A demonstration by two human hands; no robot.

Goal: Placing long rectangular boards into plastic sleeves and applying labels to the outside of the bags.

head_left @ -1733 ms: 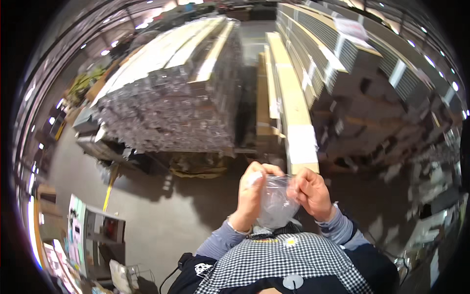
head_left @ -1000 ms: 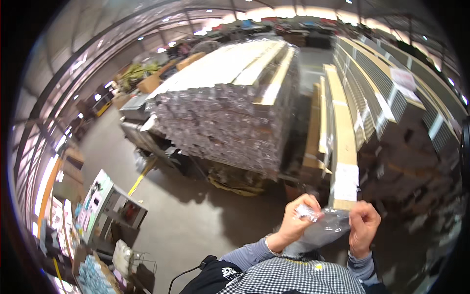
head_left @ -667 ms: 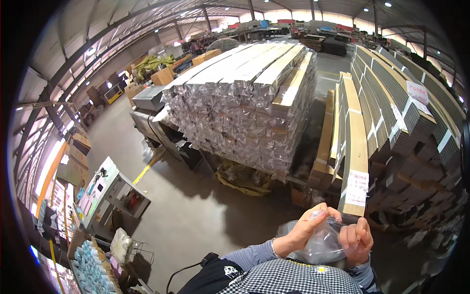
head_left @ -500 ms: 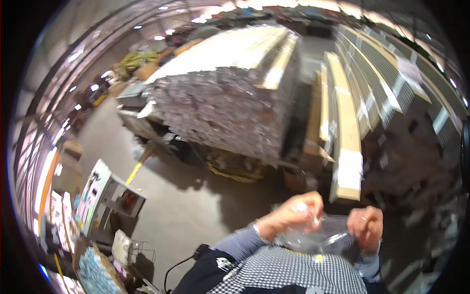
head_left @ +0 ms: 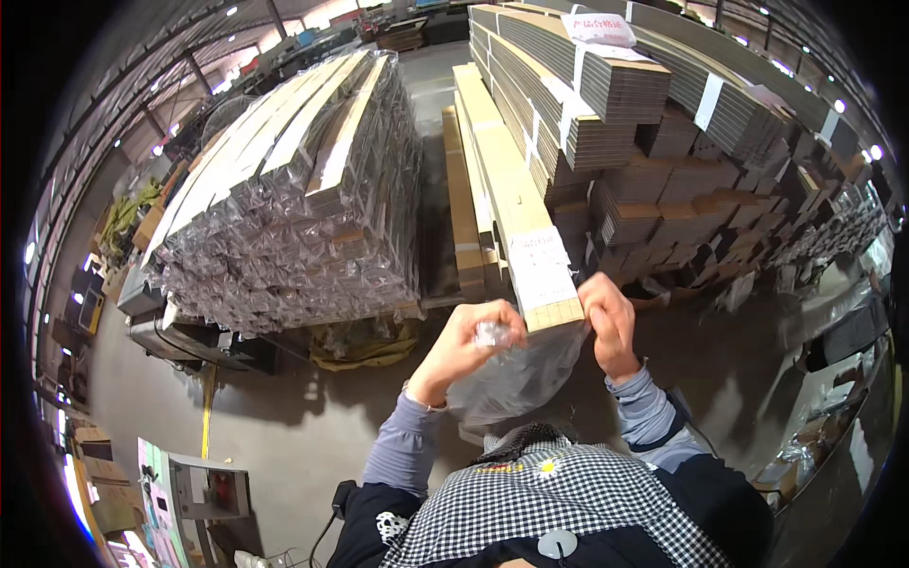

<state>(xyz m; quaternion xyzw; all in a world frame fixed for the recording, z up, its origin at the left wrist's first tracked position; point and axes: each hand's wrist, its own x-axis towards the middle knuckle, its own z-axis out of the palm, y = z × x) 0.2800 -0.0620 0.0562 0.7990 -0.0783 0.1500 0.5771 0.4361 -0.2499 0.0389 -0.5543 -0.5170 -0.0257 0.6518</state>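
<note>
Room: I look down into a warehouse with a grey concrete floor and roof trusses overhead.
Left stack: a pallet of long profiles wrapped in clear film.
Right stack: tall stacks of long brown cardboard-wrapped bundles with white labels.
Middle: a long tan carton with a white label sheet at its near end.
Bag: a clear plastic bag hangs between my hands, just in front of my chest, below the carton's end.
Left hand: grip closed, fingers pinching the bag's top edge.
Right hand: grip closed on the bag's other top corner, close beside the carton's end.
Clothing: checked apron, grey sleeves.
</note>
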